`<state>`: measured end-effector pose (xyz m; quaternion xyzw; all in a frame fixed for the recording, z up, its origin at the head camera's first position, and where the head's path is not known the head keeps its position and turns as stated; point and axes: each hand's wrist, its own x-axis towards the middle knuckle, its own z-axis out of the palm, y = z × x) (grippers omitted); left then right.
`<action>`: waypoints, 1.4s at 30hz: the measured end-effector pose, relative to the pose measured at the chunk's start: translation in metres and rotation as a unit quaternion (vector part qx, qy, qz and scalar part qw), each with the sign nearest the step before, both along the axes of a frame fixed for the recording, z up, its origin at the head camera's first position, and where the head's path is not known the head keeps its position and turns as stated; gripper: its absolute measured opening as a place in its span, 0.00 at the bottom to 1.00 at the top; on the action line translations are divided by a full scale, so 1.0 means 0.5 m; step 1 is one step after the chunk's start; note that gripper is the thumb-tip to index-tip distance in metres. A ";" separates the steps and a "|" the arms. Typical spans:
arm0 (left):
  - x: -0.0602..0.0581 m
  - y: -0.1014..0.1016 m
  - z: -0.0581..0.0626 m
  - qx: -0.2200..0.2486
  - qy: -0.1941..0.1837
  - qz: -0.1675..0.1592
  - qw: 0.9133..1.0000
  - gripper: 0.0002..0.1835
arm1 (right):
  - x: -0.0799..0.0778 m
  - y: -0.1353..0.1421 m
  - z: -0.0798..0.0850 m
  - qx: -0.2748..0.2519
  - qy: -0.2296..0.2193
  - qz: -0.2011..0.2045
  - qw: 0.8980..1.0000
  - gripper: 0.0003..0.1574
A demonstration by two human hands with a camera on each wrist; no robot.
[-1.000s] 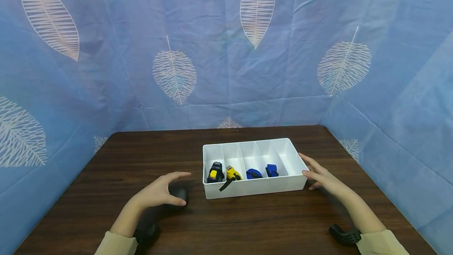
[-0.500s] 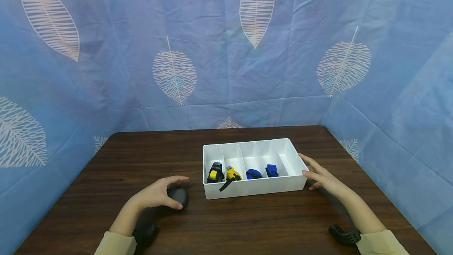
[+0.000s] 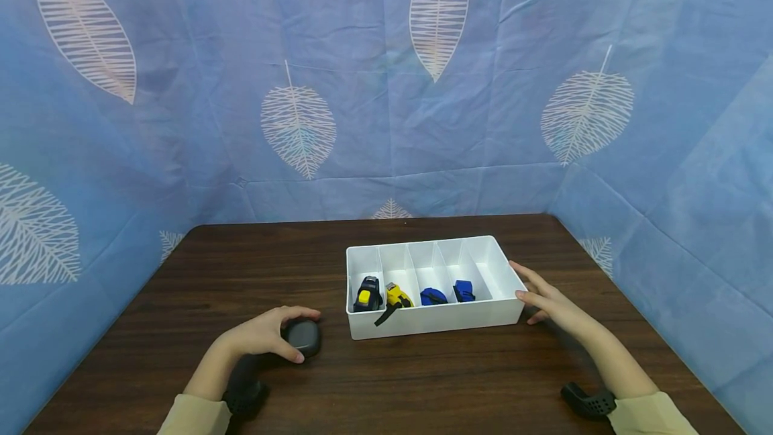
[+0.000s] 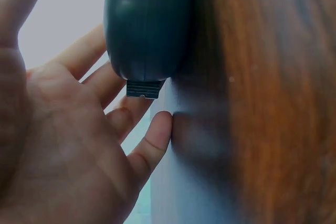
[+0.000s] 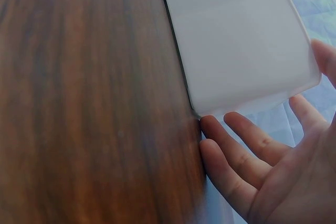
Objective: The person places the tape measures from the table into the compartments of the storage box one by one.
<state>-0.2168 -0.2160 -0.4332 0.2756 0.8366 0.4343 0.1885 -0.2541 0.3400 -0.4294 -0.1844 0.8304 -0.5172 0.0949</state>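
Note:
My left hand (image 3: 262, 334) is spread around a dark grey rounded object (image 3: 304, 337) on the table, thumb at its near side and fingers at its far side. In the left wrist view this object (image 4: 147, 24) shows a smooth body with a small ridged tab at one end. A white divided tray (image 3: 435, 322) stands right of centre. Fingers of my right hand (image 3: 552, 304) touch its right end, thumb by the near corner. In its compartments lie a black-and-yellow tape measure (image 3: 367, 295), a yellow tape measure (image 3: 398, 296), and two blue ones (image 3: 433, 297).
A black strap (image 3: 386, 315) from the yellow tape measure hangs over the tray's front wall. Dark wood tabletop (image 3: 423, 388) surrounds the tray. Blue leaf-patterned cloth (image 3: 362, 119) rises behind the table and at both sides. A black band (image 3: 588, 401) is on the right wrist.
My left hand has lowered and drawn slightly back, its thumb and fingers settling around the dark rounded object, which now shows more fully. The right hand and the tray have not moved.

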 end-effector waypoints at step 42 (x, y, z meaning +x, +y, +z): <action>-0.006 -0.009 -0.006 0.007 -0.018 -0.014 1.000 0.39 | -0.003 0.001 -0.005 0.000 0.002 -0.004 1.000 0.41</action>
